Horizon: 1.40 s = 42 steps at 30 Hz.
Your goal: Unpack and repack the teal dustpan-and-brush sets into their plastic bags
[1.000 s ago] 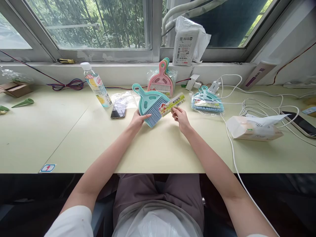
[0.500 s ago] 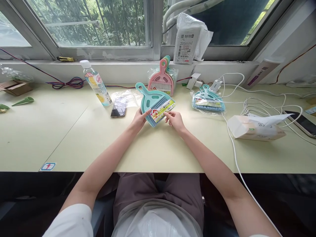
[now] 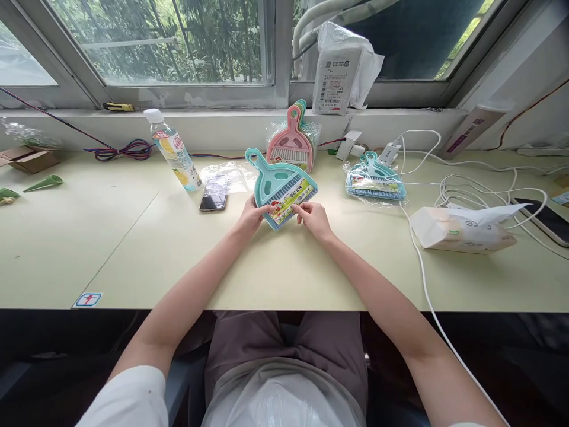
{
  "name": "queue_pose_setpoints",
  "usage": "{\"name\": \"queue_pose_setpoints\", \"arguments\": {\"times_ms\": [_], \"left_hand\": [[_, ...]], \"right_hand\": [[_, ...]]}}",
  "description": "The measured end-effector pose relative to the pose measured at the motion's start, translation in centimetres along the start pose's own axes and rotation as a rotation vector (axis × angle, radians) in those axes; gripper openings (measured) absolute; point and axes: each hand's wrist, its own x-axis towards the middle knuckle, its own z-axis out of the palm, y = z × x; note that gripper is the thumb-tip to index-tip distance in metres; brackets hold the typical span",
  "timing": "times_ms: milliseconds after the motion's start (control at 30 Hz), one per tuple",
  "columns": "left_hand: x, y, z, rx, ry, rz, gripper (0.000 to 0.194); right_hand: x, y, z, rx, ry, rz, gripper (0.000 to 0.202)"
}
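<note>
A turquoise mini dustpan and brush set (image 3: 278, 178) is held tilted above the table, its looped handle pointing up and left. A yellow-green printed label (image 3: 293, 201) lies across the brush bristles. My left hand (image 3: 253, 214) is closed around the set's lower left edge, thumb on the front. At the label's lower edge, my right hand (image 3: 315, 218) pinches with thumb and forefinger. Behind the set, pink and green dustpan sets (image 3: 291, 145) in clear wrap lean on the wall. Another turquoise set (image 3: 376, 181) in clear wrap lies to the right.
A drink bottle (image 3: 173, 151) and a phone (image 3: 214, 196) stand and lie to the left, beside a clear plastic wrapper (image 3: 237, 177). Rightward are a tissue pack (image 3: 462, 230), tangled white cables (image 3: 466, 190) and a second phone (image 3: 544, 222). A wrapped box (image 3: 335, 80) stands on the sill.
The dustpan set has shifted very slightly, and my right fingers have moved a little left along the label's lower edge. The other things stay in place.
</note>
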Motion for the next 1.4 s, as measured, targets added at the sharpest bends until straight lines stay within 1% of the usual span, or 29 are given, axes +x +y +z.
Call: {"name": "queue_pose_setpoints", "arguments": {"times_ms": [233,333,433,567,667,867,1000,1233,1400], "left_hand": [[-0.3,0.6,0.2,0.003,0.006,-0.006,0.055],[-0.4,0.8,0.2,-0.023,-0.012,0.013,0.054],[-0.5,1.0,0.3,-0.037,-0.028,0.029,0.053],[-0.6,1.0,0.4,-0.038,-0.028,0.014,0.054],[-0.5,0.9,0.3,-0.037,-0.037,0.008,0.057],[-0.6,1.2,0.2,-0.044,-0.073,0.003,0.061],[-0.7,1.5,0.4,-0.043,-0.086,0.004,0.062],[-0.5,1.3,0.2,-0.034,-0.085,-0.009,0.053],[-0.5,1.2,0.2,-0.023,-0.074,0.001,0.051]], "right_hand": [[0.2,0.0,-0.5,0.098,-0.047,0.084,0.046],[0.3,-0.2,-0.7,0.141,-0.032,0.128,0.044],[0.4,-0.5,-0.5,0.281,-0.033,0.147,0.037],[0.2,-0.7,-0.1,0.546,-0.078,0.103,0.031],[0.1,-0.8,0.2,0.650,-0.115,0.126,0.027],[0.0,-0.9,0.2,0.693,-0.131,0.168,0.021],[0.0,-0.9,0.1,0.670,-0.135,0.166,0.022],[0.1,-0.7,0.1,0.672,-0.134,0.149,0.023],[0.0,-0.6,0.1,0.673,-0.160,0.146,0.028]]}}
